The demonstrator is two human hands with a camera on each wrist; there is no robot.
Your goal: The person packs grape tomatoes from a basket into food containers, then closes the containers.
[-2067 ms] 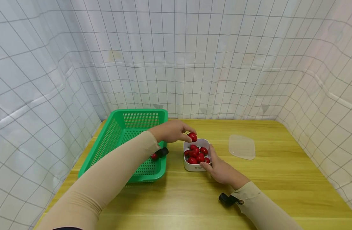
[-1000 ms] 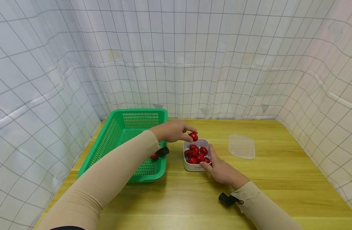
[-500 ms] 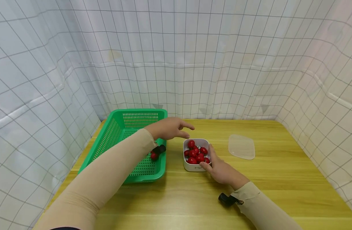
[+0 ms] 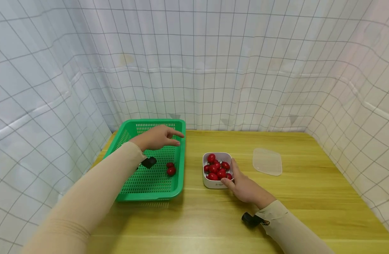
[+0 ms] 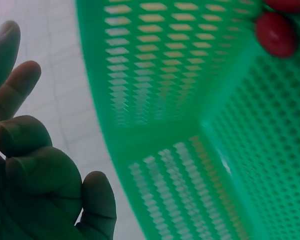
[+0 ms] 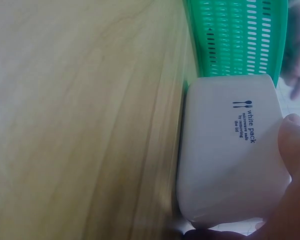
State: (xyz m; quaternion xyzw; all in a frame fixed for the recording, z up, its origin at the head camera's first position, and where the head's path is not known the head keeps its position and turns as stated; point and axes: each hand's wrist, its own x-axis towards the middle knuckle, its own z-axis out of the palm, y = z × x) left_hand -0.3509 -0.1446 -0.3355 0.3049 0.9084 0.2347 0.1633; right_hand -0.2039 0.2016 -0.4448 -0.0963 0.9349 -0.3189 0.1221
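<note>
My left hand (image 4: pixel 159 137), holding nothing, is above the back right part of the green plastic basket (image 4: pixel 146 197), thumb and index finger apart. Two red cherry tomatoes (image 4: pixel 171 171) lie in the basket below it, near its right wall. In the left wrist view the fingers (image 5: pixel 20 85) are beside the basket's rim, some bent and some extended. A small white food container (image 6: pixel 225 160) stands on the table, with several cherry tomatoes (image 4: pixel 213 168) in it. My right hand (image 4: pixel 243 187) grips its right front corner, thumb at the front rim and fingers along the side.
A translucent lid (image 4: pixel 267 162) lies flat on the wooden table (image 4: pixel 302 190), right of the container. White grid-patterned curtain (image 4: pixel 219 70) encloses the table's back and sides. Each wrist carries a small black camera (image 4: pixel 251 219).
The left hand has let go of a cherry tomato, which now rests at the container's back left, and has moved left over the basket. The right hand has stayed on the container.
</note>
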